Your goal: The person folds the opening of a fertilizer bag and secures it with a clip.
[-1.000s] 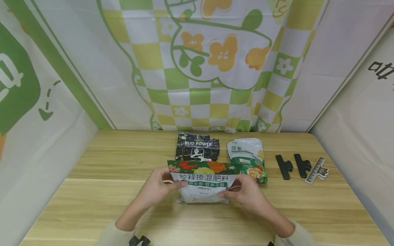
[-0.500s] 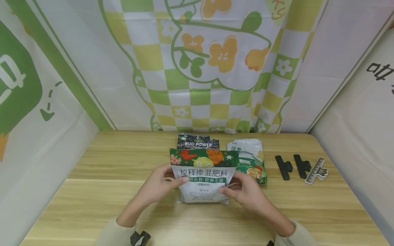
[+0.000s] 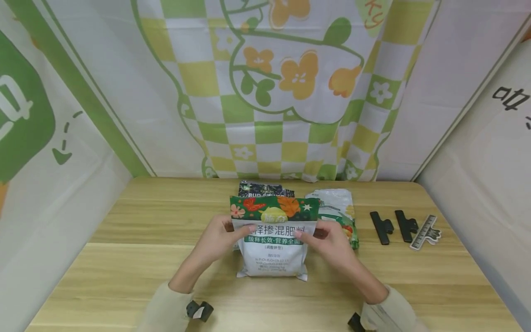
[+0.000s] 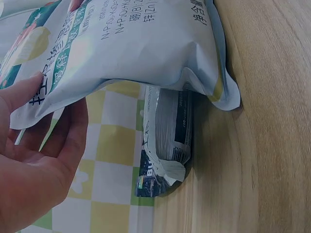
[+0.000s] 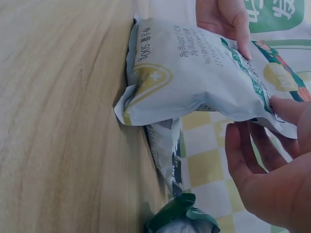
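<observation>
Left hand (image 3: 217,240) and right hand (image 3: 333,242) reach forward, half closed, each pinching one side edge of the bag (image 3: 274,253) with thumb in front and fingers curved behind. It stands nearly upright on the table (image 3: 124,258), printed front facing the near side, and its long axis goes up to the green top (image 3: 271,208).

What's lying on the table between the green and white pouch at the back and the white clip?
One black clip nearer the pouch, then a second black clip nearer the white clip; the head view shows both.
</observation>
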`<state>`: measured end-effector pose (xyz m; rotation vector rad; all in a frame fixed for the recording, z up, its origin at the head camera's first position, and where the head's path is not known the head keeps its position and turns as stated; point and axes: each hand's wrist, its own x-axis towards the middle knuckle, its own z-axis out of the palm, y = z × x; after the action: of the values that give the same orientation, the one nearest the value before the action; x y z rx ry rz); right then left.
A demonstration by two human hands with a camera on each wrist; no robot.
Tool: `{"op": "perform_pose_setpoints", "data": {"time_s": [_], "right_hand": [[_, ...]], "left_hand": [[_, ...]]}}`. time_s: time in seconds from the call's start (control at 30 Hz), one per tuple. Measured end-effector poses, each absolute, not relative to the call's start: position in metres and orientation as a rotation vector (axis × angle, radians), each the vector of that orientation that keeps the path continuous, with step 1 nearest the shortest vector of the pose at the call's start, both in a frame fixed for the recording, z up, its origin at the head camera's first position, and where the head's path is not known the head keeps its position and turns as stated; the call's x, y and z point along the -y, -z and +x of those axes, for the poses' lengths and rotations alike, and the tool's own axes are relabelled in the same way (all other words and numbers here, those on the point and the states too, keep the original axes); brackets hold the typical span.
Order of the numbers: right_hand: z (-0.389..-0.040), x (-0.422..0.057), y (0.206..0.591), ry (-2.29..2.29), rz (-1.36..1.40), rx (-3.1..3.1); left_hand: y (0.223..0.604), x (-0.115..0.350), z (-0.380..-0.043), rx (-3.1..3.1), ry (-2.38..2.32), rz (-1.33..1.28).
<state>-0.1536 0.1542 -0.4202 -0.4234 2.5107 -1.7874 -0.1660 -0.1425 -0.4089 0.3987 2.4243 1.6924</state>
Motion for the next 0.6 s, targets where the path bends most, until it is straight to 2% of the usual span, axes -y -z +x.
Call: {"op": "perform_pose_setpoints", "data": {"time_s": [0.3, 0.6], "right_hand": [[-0.157, -0.154, 0.414, 1.879, -0.346, -2.459], [-0.149, -0.16, 0.403, 1.922, -0.38, -2.364]], "left_hand": [[0.406, 0.144, -0.167, -2.453, -1.693, 0.366], [0.405, 0.143, -0.157, -2.324, -1.828, 0.367]]}}
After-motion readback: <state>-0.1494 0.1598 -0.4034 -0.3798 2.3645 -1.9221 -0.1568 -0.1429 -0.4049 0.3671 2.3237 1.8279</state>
